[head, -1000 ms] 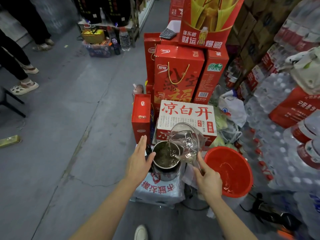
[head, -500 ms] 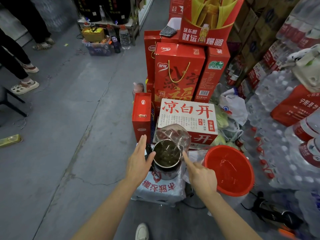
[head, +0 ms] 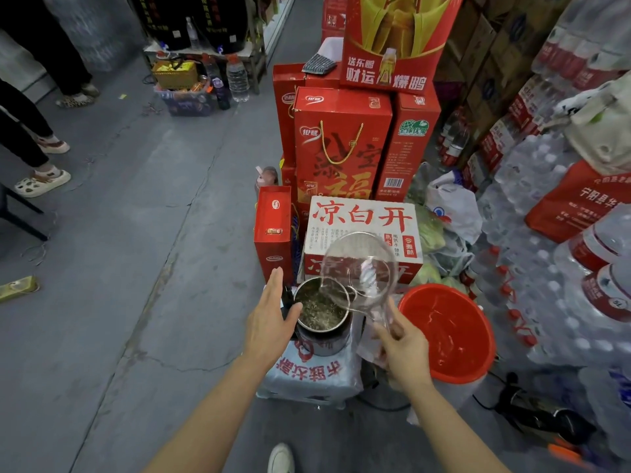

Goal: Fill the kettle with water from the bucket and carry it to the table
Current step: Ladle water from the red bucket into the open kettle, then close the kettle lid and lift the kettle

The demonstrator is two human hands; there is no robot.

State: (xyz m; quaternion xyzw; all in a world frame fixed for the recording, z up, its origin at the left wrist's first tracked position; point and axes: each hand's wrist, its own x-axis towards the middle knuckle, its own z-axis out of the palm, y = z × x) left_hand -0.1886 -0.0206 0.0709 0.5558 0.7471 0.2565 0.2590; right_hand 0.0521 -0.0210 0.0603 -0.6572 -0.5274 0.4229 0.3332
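Observation:
A steel kettle (head: 322, 331) with its lid off stands on a pack of bottled water (head: 314, 373); rippling water shows inside. My left hand (head: 269, 319) rests flat against the kettle's left side, fingers straight, thumb on the rim. My right hand (head: 403, 353) grips the handle of a clear plastic scoop (head: 362, 271), tipped with its lip over the kettle's mouth. The red bucket (head: 447, 332) sits just right of the kettle with water in its bottom.
Red gift boxes (head: 341, 145) and a white carton (head: 362, 230) are stacked right behind the kettle. Shrink-wrapped water bottles (head: 546, 254) pile up at the right. A black appliance with a cable (head: 546, 418) lies on the floor near the bucket. People's legs (head: 30, 138) stand far left on grey floor.
The scoop dipped low and forward over the kettle half a second ago; now my right hand has raised and tilted it back toward the right. My left hand stays on the kettle.

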